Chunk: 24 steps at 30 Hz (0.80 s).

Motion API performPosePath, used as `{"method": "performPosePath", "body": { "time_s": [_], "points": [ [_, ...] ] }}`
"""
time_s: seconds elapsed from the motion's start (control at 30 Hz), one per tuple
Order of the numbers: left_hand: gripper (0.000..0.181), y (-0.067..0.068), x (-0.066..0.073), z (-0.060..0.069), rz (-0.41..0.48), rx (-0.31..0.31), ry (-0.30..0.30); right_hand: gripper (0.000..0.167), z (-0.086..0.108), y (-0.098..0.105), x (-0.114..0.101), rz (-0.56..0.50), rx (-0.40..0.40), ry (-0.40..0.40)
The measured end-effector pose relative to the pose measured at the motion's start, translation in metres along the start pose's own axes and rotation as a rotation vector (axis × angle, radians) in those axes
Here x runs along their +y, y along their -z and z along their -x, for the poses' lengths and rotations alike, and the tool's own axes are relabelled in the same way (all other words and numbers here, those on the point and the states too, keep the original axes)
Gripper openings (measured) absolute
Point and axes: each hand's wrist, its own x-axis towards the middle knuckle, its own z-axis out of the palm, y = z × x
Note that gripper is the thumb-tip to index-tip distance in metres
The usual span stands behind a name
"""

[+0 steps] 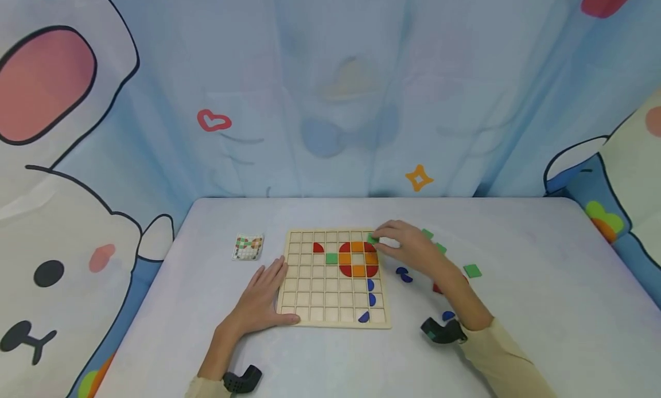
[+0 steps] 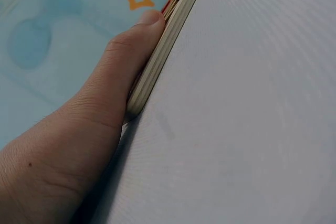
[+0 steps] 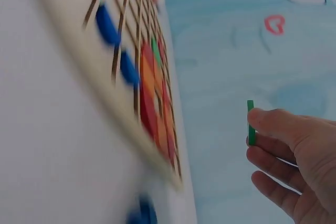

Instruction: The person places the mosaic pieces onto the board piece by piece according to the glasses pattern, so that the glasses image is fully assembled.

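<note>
A wooden grid board [image 1: 304, 297] lies on the table with red, orange, green and blue pieces in some cells. Along the board's left edge and near-left corner rests my left hand [image 1: 260, 300], fingers fairly straight; its thumb [image 2: 126, 56] lies along the board's near edge in the left wrist view. My right hand [image 1: 410, 246] pinches a green square tile [image 3: 251, 123] between thumb and fingers, above the board's far right corner. Red quarter-round and orange square pieces form a ring [image 1: 358, 270] on the board's right side, with a green square [image 1: 331, 258] left of it.
A small pattern card [image 1: 248, 247] lies left of the board. Right of it are loose green squares [image 1: 472, 270], blue half-rounds [image 1: 405, 278] and a red piece [image 1: 437, 288] partly behind my right forearm. A printed curtain [image 1: 335, 100] hangs behind the table.
</note>
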Motion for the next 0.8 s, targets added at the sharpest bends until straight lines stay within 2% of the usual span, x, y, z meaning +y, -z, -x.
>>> {"method": "performPosePath", "body": {
  "time_s": [0.17, 0.33, 0.6, 0.8],
  "points": [
    [0.119, -0.001, -0.001, 0.001, -0.004, 0.008, -0.003, 0.024, -0.032, -0.035, -0.039, -0.039, -0.093, 0.082],
    [0.119, 0.000, -0.001, 0.002, -0.014, 0.023, -0.017, 0.021, -0.048, -0.059, -0.062, -0.044, -0.160, 0.133],
    [0.119, 0.000, -0.002, 0.002, -0.038, 0.026, -0.020, 0.014, -0.054, -0.071, -0.075, -0.013, -0.203, 0.143],
    [0.119, -0.002, -0.003, 0.002, -0.035, 0.013, -0.013, 0.009, -0.054, -0.078, -0.077, 0.018, -0.188, 0.201]
  ]
}}
